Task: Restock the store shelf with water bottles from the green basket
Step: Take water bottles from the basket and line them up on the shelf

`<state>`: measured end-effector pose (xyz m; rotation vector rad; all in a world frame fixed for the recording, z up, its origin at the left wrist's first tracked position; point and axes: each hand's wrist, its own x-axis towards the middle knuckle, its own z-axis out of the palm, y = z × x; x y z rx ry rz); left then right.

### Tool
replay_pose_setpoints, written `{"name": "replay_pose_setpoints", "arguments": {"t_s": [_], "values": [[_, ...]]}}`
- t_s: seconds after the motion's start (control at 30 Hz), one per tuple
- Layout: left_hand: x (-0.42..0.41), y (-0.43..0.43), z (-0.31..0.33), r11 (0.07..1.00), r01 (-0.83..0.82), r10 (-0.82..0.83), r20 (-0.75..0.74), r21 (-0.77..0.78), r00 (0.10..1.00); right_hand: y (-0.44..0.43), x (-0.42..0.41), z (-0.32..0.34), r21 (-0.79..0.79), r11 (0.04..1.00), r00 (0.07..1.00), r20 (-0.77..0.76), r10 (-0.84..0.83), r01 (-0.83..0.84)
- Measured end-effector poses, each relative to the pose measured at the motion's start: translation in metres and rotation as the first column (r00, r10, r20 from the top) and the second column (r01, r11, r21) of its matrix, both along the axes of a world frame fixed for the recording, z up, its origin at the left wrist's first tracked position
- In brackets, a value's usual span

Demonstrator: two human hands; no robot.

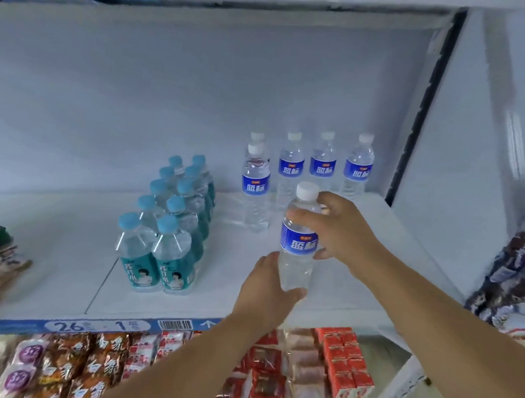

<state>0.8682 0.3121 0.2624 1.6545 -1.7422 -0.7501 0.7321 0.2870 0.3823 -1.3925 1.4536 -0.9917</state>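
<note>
Both hands (300, 257) — one water bottle (299, 232)

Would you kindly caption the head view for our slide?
Both hands set a bottle onto the shelf before five matching bottles.

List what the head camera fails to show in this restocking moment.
- Green basket: outside the head view, so the remaining stock is unknown.
- Held bottle: the left hand covers its base and the right hand covers part of its label.
- Rearmost white-capped bottle: only its cap shows behind the bottle in front.
- Teal-labelled bottles: the back rows hide behind the front ones.
- Shelf tag: its small print is unreadable.
</note>
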Motion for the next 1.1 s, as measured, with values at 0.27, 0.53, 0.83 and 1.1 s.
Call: {"name": "replay_pose_setpoints", "arguments": {"t_s": [0.27, 0.53, 0.83, 1.1], "values": [[-0.03, -0.087, -0.015, 0.986, -0.169, 0.169, 0.004, -0.008, 0.986, -0.094, -0.011, -0.016, -0.011, 0.996, 0.996, -0.01, 0.087, -0.087], [-0.035, -0.118, -0.019, 0.975, -0.221, 0.221, -0.065, 0.001, 0.973, -0.14, -0.003, -0.022, -0.07, 0.997, 1.0, 0.004, 0.025, -0.025], [-0.032, -0.124, -0.01, 0.981, -0.185, 0.188, -0.078, 0.05, 0.979, -0.158, 0.001, -0.018, -0.083, 0.996, 1.0, 0.008, 0.019, -0.019], [-0.02, -0.121, 0.001, 0.985, -0.093, 0.095, -0.009, 0.142, 0.995, -0.164, -0.002, -0.028, -0.092, 0.99, 0.994, -0.028, 0.106, -0.108]]}}
